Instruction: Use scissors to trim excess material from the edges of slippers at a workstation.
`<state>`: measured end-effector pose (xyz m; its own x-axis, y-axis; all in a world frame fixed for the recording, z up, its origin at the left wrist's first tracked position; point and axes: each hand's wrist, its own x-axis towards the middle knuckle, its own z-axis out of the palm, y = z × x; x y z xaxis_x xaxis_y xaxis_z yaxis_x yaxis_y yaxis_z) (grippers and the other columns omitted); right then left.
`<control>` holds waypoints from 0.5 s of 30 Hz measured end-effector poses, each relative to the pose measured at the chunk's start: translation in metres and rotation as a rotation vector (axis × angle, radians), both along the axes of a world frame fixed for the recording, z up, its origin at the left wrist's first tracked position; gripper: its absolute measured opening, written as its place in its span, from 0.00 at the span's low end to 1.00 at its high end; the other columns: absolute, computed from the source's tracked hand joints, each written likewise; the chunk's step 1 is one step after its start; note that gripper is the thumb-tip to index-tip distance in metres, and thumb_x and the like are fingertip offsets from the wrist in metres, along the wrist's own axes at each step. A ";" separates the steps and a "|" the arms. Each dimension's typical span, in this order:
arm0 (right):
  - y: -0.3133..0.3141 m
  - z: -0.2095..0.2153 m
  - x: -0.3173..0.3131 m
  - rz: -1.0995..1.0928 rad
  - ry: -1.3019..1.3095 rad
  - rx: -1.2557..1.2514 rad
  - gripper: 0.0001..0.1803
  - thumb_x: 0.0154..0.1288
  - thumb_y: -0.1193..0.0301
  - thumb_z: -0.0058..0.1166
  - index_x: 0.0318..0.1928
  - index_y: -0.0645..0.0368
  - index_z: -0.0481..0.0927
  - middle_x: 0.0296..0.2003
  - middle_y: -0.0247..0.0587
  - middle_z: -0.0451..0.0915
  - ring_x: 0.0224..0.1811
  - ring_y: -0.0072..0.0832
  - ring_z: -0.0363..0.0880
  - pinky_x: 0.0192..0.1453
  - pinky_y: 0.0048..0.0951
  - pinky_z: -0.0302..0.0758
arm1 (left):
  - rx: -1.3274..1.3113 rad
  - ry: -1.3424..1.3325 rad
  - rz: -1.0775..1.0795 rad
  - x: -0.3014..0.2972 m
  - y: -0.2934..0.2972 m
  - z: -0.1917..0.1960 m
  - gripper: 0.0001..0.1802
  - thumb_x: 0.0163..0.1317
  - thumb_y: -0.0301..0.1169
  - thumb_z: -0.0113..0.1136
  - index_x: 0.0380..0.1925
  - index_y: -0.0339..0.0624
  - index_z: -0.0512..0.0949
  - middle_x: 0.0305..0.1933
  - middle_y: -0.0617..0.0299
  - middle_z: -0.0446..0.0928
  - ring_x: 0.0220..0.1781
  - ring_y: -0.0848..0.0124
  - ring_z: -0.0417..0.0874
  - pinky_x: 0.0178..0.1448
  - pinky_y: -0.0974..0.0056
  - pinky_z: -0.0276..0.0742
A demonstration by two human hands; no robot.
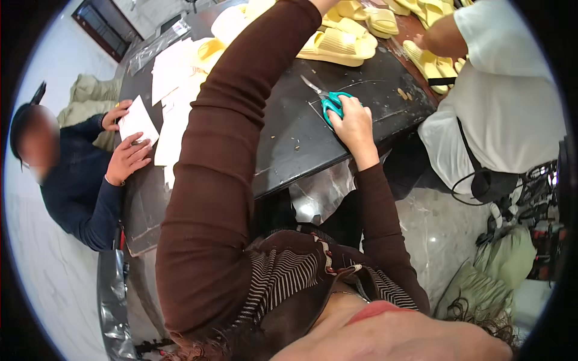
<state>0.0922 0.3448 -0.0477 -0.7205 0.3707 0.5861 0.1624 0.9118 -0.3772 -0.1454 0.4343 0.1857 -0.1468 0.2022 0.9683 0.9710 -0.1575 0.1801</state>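
My right hand [354, 125] rests on the black table [289, 138] and grips the teal handles of a pair of scissors [328, 99]. The steel blades point up and to the left, lying flat on the tabletop. My left arm [229, 138], in a brown sleeve, stretches across the table toward a pile of pale yellow slippers [340, 42] at the far side. Its hand runs out past the top edge of the picture, so what it holds is hidden.
A person in dark blue at the left holds a white sheet [137, 120] with both hands. White sheets [171, 78] lie along the table's left part. A person in white [500, 102] sits right, by more yellow slippers [430, 63]. Cables and bags [512, 240] lie on the floor.
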 end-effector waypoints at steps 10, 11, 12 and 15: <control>0.000 0.005 0.001 0.020 -0.001 -0.004 0.19 0.57 0.61 0.61 0.46 0.57 0.79 0.41 0.44 0.80 0.44 0.40 0.79 0.46 0.41 0.70 | -0.745 -0.020 0.581 -0.112 -0.217 -0.120 0.20 0.60 0.39 0.60 0.47 0.37 0.78 0.38 0.51 0.82 0.38 0.58 0.83 0.41 0.62 0.78; 0.000 0.005 0.002 0.017 -0.014 -0.006 0.19 0.57 0.61 0.61 0.46 0.57 0.79 0.41 0.44 0.80 0.44 0.40 0.79 0.46 0.41 0.70 | -0.764 0.016 0.583 -0.125 -0.219 -0.123 0.21 0.59 0.41 0.60 0.47 0.37 0.79 0.38 0.48 0.81 0.39 0.54 0.83 0.42 0.59 0.78; -0.001 0.007 0.001 0.016 -0.027 -0.006 0.19 0.57 0.61 0.61 0.46 0.57 0.79 0.41 0.44 0.80 0.44 0.40 0.79 0.46 0.41 0.70 | -0.782 0.050 0.585 -0.137 -0.222 -0.126 0.23 0.57 0.43 0.60 0.46 0.38 0.79 0.38 0.46 0.81 0.39 0.51 0.83 0.42 0.57 0.78; 0.006 0.002 0.005 -0.021 -0.027 0.002 0.19 0.57 0.61 0.61 0.46 0.57 0.79 0.42 0.44 0.80 0.45 0.40 0.79 0.46 0.41 0.70 | -0.778 -0.105 0.604 -0.133 -0.201 -0.141 0.24 0.56 0.45 0.59 0.45 0.38 0.79 0.37 0.44 0.81 0.40 0.48 0.82 0.44 0.54 0.77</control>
